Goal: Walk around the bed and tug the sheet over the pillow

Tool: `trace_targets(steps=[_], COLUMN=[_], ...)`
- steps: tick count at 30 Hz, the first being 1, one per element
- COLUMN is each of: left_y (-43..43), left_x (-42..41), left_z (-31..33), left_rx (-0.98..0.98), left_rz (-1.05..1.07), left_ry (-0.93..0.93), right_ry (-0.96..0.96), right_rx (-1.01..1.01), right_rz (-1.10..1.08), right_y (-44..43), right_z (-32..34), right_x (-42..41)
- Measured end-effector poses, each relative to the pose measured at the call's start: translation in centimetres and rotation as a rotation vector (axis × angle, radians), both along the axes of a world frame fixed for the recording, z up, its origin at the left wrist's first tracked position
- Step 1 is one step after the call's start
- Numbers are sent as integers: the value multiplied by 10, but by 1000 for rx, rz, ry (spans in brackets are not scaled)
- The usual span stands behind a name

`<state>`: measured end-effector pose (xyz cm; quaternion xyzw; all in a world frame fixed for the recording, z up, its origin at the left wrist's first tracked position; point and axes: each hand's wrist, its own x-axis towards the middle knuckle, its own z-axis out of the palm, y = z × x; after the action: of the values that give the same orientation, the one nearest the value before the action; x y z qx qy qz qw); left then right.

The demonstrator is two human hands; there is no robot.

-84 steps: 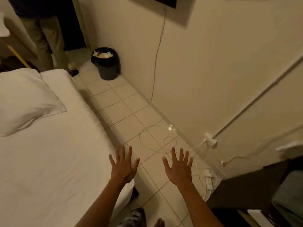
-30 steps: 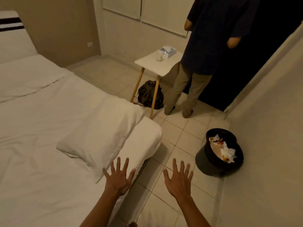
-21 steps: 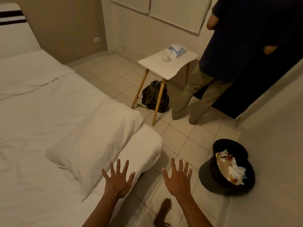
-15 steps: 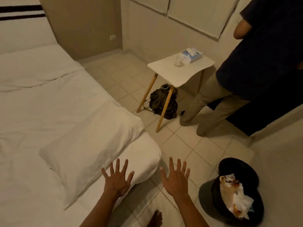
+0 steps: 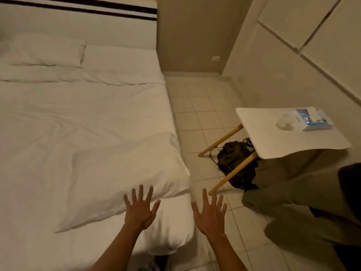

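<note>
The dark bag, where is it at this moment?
In the head view, the dark bag lies on the tiled floor to the right of the bed, under the small white table between its wooden legs.

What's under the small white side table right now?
Under the white side table, a dark bag sits on the tiled floor between its wooden legs. The tabletop covers the bag's far side and the floor beyond it.
</note>
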<state>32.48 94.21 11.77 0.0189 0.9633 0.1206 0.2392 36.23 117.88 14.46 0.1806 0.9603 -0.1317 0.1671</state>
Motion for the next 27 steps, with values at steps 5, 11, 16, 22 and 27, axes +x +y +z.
trace_targets(steps=[5, 11, 16, 22, 27], left_y=[21, 60, 108, 152, 157], left_x=[-44, -71, -77, -83, -75], left_z=[11, 5, 8, 15, 12], left_rx=[-19, -69, -118, -110, -91], left_rz=[194, 481, 821, 1087, 1270], left_ry=[57, 64, 4, -25, -9], right_ry=[16, -28, -74, -68, -34], right_rx=[-27, -34, -33, -7, 28], right_rz=[192, 556, 859, 1087, 1243], right_y=[20, 36, 47, 46, 20], right_z=[2, -13, -22, -12, -10], right_x=[-83, -187, -256, -313, -332])
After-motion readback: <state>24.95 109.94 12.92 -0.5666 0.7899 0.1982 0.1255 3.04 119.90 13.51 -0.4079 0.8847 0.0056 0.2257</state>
